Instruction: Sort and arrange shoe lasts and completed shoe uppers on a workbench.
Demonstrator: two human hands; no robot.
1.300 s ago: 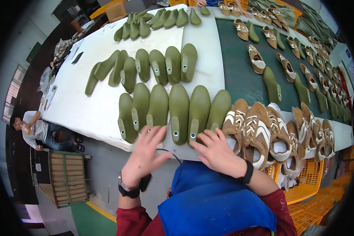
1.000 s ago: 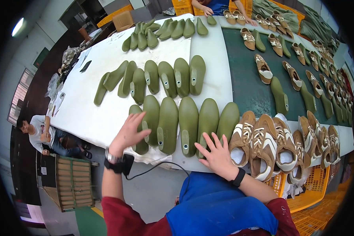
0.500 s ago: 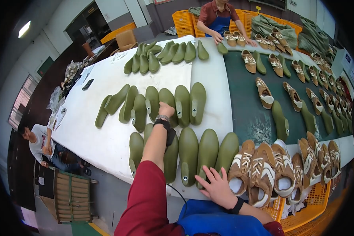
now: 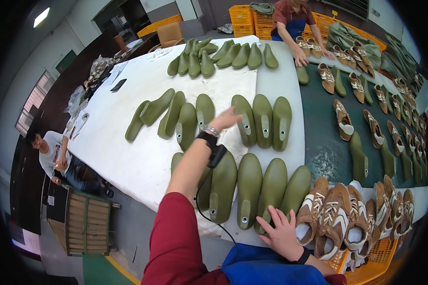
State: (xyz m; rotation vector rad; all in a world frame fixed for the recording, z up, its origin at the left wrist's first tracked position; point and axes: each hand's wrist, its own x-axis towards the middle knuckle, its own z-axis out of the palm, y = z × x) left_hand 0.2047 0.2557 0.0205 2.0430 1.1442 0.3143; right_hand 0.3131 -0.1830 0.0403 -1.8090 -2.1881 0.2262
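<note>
The left hand [image 4: 227, 118], open with fingers spread, reaches across the white table [image 4: 128, 156] to the middle row of olive-green shoe lasts [image 4: 263, 121], its fingertips at the last [image 4: 244, 119] just left of the row's right-hand pair. These lasts lie flat, soles down, toes pointing away, each with a small metal socket (near the heel end). The right hand [image 4: 283, 232] rests flat at the table's near edge, fingers touching the heel of a last [image 4: 271, 192] in the nearest row, just beside a brown-and-white shoe [image 4: 311, 211].
</note>
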